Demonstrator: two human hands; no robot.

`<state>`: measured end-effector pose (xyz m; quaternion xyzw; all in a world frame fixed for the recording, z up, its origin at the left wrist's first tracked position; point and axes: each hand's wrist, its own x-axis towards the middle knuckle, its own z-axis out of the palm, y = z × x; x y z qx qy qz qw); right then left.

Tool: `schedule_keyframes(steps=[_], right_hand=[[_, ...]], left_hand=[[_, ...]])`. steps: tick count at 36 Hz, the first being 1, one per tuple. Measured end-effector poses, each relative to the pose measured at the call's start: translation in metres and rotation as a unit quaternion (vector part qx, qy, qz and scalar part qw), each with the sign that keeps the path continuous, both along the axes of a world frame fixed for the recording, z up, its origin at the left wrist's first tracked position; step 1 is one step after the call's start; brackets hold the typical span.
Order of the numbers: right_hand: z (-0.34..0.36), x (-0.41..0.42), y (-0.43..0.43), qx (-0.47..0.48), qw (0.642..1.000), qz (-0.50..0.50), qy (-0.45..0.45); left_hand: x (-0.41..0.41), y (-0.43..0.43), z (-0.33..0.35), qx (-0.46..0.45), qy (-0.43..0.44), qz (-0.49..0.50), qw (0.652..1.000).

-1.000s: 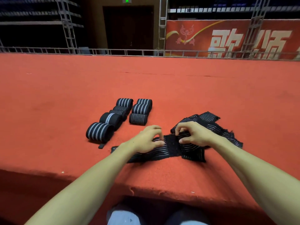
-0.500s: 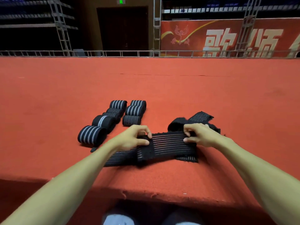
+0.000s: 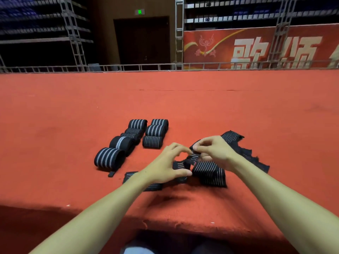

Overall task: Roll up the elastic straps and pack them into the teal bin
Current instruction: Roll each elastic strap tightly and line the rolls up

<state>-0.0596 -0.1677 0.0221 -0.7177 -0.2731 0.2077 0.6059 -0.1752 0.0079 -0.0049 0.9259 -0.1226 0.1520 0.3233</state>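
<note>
Left grip (image 3: pixel 168 162) and right grip (image 3: pixel 218 153) pinch one loose strap (image 3: pixel 209 171) — eight rolled straps (image 3: pixel 156 130) nearby.

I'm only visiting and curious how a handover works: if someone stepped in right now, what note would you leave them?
Left hand and right hand: both pinching the loose strap near the red platform edge.
Done: about eight rolled straps sit in two rows to the left.
To do: roll this strap, then pack all; the teal bin is out of view.
</note>
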Motion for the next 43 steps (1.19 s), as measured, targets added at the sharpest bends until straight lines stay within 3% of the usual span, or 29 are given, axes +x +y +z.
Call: schedule_keyframes(steps=[3,7,9,13,15,21,25,28,33,37,43], right_hand=[[0.001,-0.006,0.000,0.039,0.995,-0.012,0.091],[0.001,-0.011,-0.007,0.066,0.986,-0.008,0.153],[-0.002,-0.013,-0.010,0.063,0.992,-0.009,0.111],[-0.007,-0.017,-0.012,0.064,0.991,-0.058,-0.099],[-0.006,-0.020,-0.013,0.102,0.986,-0.045,-0.127],[0.002,-0.025,-0.018,0.068,0.962,-0.016,-0.265],[0.012,-0.022,-0.024,0.090,0.952,-0.061,-0.285],[0.025,-0.016,-0.030,0.119,0.947,-0.092,-0.285],[0.054,-0.007,-0.046,0.140,0.928,-0.119,-0.324],[0.073,0.001,-0.061,0.133,0.921,-0.134,-0.342],[0.104,0.015,-0.094,0.146,0.893,-0.195,-0.378]], left_hand=[[0.007,-0.015,-0.007,-0.035,-0.046,0.000,0.998],[0.013,-0.021,-0.008,-0.173,-0.078,0.073,0.979],[0.015,-0.021,-0.005,-0.230,-0.093,0.105,0.963],[0.017,-0.022,0.003,-0.293,-0.107,0.129,0.941],[0.019,-0.024,0.009,-0.305,-0.115,0.124,0.937],[0.022,-0.030,0.032,-0.285,-0.122,0.110,0.944],[0.020,-0.039,0.047,-0.283,-0.119,0.091,0.947],[0.017,-0.045,0.046,-0.305,-0.064,0.019,0.950],[0.016,-0.057,0.037,-0.178,-0.030,-0.045,0.983],[0.017,-0.066,0.038,-0.095,-0.037,-0.036,0.994],[0.025,-0.087,0.038,-0.045,-0.013,-0.024,0.999]])
